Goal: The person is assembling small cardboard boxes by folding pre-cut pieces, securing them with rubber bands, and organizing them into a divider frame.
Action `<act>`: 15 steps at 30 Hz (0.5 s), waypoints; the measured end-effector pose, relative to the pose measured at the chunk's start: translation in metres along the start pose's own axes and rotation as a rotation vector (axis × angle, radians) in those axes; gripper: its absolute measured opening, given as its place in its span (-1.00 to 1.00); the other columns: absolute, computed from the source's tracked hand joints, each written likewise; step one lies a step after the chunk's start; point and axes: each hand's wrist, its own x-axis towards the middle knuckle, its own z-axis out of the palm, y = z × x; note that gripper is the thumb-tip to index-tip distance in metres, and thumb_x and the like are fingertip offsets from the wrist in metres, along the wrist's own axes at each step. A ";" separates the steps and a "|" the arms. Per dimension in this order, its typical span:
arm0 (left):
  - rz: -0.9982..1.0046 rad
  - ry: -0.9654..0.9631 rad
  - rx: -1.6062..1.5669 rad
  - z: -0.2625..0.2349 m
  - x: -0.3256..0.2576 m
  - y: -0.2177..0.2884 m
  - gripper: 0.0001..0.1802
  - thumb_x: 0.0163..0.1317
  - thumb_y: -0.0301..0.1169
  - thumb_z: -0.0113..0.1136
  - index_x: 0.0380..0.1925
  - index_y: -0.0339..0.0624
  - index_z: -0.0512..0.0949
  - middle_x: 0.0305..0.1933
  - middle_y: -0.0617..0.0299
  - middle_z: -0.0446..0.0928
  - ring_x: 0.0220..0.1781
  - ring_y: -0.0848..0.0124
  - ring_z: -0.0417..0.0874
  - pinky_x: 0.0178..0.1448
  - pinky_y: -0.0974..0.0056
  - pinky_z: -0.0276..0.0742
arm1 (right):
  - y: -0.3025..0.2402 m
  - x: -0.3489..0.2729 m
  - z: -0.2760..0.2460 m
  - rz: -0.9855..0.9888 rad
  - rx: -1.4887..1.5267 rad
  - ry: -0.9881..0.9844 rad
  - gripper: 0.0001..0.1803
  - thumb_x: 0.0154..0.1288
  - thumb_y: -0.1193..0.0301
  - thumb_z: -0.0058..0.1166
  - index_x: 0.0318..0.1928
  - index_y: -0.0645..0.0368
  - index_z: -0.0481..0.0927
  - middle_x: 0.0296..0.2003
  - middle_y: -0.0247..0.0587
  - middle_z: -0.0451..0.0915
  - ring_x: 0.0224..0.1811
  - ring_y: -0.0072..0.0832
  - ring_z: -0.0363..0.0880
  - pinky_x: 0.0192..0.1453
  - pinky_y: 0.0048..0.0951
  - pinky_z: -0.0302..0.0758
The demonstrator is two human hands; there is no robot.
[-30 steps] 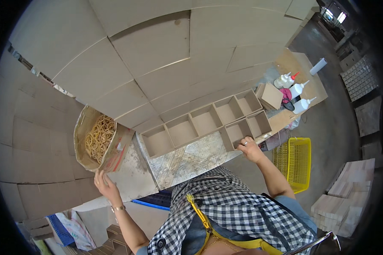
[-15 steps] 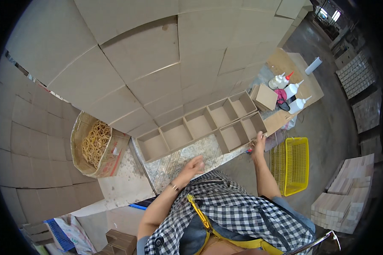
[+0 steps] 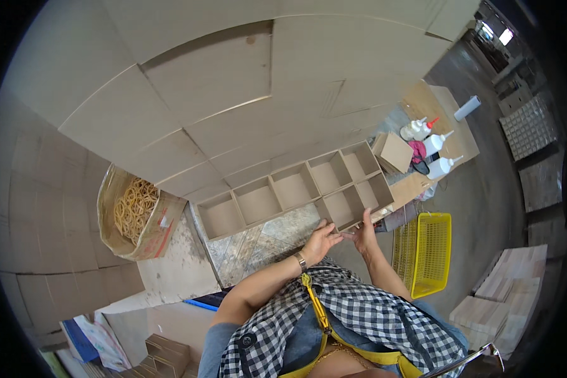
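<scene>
Since the two-cell box sits by the table edge, left hand and right hand are probably there to steady it, can't tell if either grip's clamped tho.

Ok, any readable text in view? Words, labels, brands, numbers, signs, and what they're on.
None I can quote.
Tan sack: red markings on its side, too blurred to read.
Pale crumpled wrapping, lower left: faint coloured marks, too blurred to read.
White bottles: no lettering I can make out.
Two-compartment box: no lettering visible.
</scene>
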 end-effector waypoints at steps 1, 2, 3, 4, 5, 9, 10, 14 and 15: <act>-0.005 0.003 0.027 0.000 -0.001 0.000 -0.41 0.33 -0.32 -0.02 0.27 -0.25 0.02 0.25 0.08 0.22 0.29 0.08 0.29 0.36 0.04 0.19 | 0.001 0.005 0.000 0.001 -0.050 0.009 -0.21 0.29 -0.02 -0.01 0.37 -0.03 -0.06 0.26 -0.11 0.19 0.23 -0.07 0.27 -0.04 0.06 0.49; -0.010 0.006 0.054 0.000 -0.001 -0.001 -0.45 0.33 -0.31 -0.04 0.25 -0.22 0.08 0.26 0.09 0.23 0.28 0.11 0.31 0.37 0.05 0.19 | 0.003 0.012 -0.003 0.003 -0.102 0.017 -0.24 0.30 -0.02 -0.02 0.35 0.00 -0.01 0.23 -0.10 0.24 0.21 -0.09 0.31 -0.03 0.06 0.50; -0.015 0.008 0.084 0.002 -0.001 0.001 -0.50 0.34 -0.30 -0.06 0.23 -0.20 0.14 0.27 0.11 0.23 0.28 0.13 0.32 0.37 0.06 0.18 | 0.003 0.016 0.001 0.000 -0.151 0.024 -0.27 0.30 -0.01 -0.02 0.32 0.02 0.04 0.19 -0.10 0.29 0.19 -0.10 0.34 -0.02 0.06 0.50; -0.028 0.013 0.086 0.001 -0.002 0.004 -0.47 0.34 -0.30 -0.05 0.25 -0.20 0.11 0.28 0.10 0.24 0.28 0.13 0.32 0.36 0.06 0.20 | 0.003 0.016 0.003 -0.028 -0.191 0.042 -0.33 0.32 0.02 -0.03 0.28 0.05 0.09 0.10 -0.12 0.39 0.12 -0.15 0.41 -0.03 0.00 0.52; -0.041 0.018 0.086 0.001 -0.003 0.006 -0.44 0.34 -0.30 -0.05 0.27 -0.20 0.09 0.28 0.10 0.24 0.29 0.14 0.31 0.35 0.06 0.22 | 0.004 0.015 0.006 -0.052 -0.215 0.064 -0.32 0.29 -0.02 -0.02 0.27 0.07 0.14 0.11 -0.11 0.38 0.14 -0.14 0.38 0.02 0.03 0.48; -0.089 0.116 0.251 -0.017 -0.009 0.018 -0.28 0.33 -0.28 0.02 0.37 -0.18 -0.07 0.34 0.01 0.15 0.27 0.11 0.33 0.26 0.08 0.32 | -0.001 0.008 0.016 -0.102 -0.235 0.030 -0.21 0.23 -0.13 0.00 0.28 0.11 0.17 0.16 -0.11 0.33 0.22 -0.13 0.29 0.14 0.09 0.37; -0.083 0.125 0.360 -0.020 -0.016 0.025 -0.33 0.33 -0.28 0.02 0.35 -0.18 0.00 0.31 0.05 0.20 0.27 0.16 0.34 0.23 0.11 0.36 | -0.003 0.008 0.014 -0.103 -0.217 -0.010 -0.18 0.22 -0.15 0.00 0.30 0.11 0.14 0.18 -0.12 0.32 0.23 -0.13 0.27 0.15 0.09 0.36; 0.070 0.242 0.631 -0.041 -0.085 0.056 -0.49 0.35 -0.28 0.01 0.25 -0.19 0.24 0.22 0.15 0.35 0.23 0.30 0.39 0.16 0.19 0.45 | 0.021 0.007 0.003 -0.002 -0.114 0.196 -0.13 0.22 -0.19 -0.06 0.35 0.04 0.02 0.23 -0.09 0.26 0.27 -0.13 0.23 0.13 0.09 0.36; 0.152 0.309 0.655 -0.047 -0.114 0.062 -0.53 0.36 -0.28 0.00 0.23 -0.19 0.28 0.20 0.17 0.39 0.21 0.33 0.41 0.16 0.21 0.45 | 0.032 0.002 -0.001 0.035 -0.203 0.182 -0.14 0.24 -0.19 -0.10 0.36 0.02 -0.01 0.25 -0.08 0.23 0.26 -0.13 0.24 0.11 0.09 0.38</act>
